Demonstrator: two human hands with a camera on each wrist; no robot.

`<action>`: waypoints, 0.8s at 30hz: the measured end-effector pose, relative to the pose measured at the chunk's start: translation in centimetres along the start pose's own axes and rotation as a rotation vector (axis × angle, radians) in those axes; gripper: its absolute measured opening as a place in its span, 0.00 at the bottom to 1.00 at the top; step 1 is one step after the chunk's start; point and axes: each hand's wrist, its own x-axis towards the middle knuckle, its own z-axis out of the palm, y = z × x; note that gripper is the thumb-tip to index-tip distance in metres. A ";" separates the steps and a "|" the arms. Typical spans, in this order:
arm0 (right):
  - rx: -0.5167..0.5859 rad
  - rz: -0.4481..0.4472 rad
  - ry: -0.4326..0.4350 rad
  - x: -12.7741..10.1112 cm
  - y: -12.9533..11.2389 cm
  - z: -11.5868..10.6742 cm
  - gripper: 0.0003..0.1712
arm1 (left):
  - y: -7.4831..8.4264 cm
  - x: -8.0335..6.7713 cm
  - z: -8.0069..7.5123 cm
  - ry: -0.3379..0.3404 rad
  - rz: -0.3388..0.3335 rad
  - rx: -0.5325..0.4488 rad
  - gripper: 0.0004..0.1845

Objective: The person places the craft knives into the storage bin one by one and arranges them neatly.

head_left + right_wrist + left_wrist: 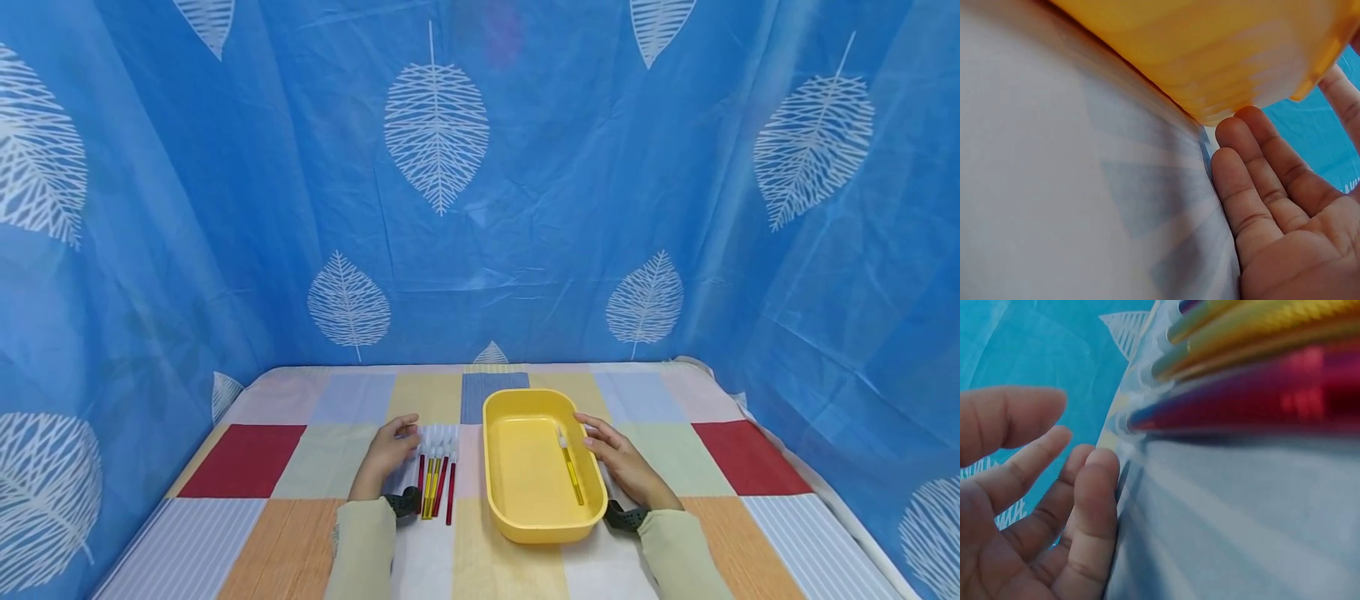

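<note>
A yellow tray (504, 492) stands on the checked tablecloth, with one yellow pen (572, 468) lying inside along its right wall. My right hand (622, 460) rests beside the tray's right rim with straight fingers (1254, 156) against the tray's outer wall (1210, 56). Left of the tray lies a row of red and yellow pens (437, 475) with clear caps. My left hand (390, 450) lies just left of the pens (1260, 369), its fingers (1094, 500) relaxed on the cloth and holding nothing.
The table is covered by a patchwork cloth (300, 467) in red, orange, blue and striped squares. A blue curtain with white leaf prints (435, 133) closes in the back and both sides.
</note>
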 end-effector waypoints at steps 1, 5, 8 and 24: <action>0.001 -0.004 -0.003 0.0 0.0 0.0 0.33 | -0.1 0.0 0.0 -0.007 -0.003 0.013 0.25; 0.000 -0.012 -0.006 -0.1 0.1 0.0 0.33 | -0.2 0.1 0.0 -0.056 -0.018 0.072 0.28; 0.005 -0.004 -0.001 -0.1 0.1 0.0 0.33 | -0.2 0.2 0.0 -0.073 -0.044 0.130 0.30; -0.002 0.020 0.010 -0.1 0.0 0.0 0.33 | -0.6 0.6 0.6 -0.068 -0.073 0.280 0.31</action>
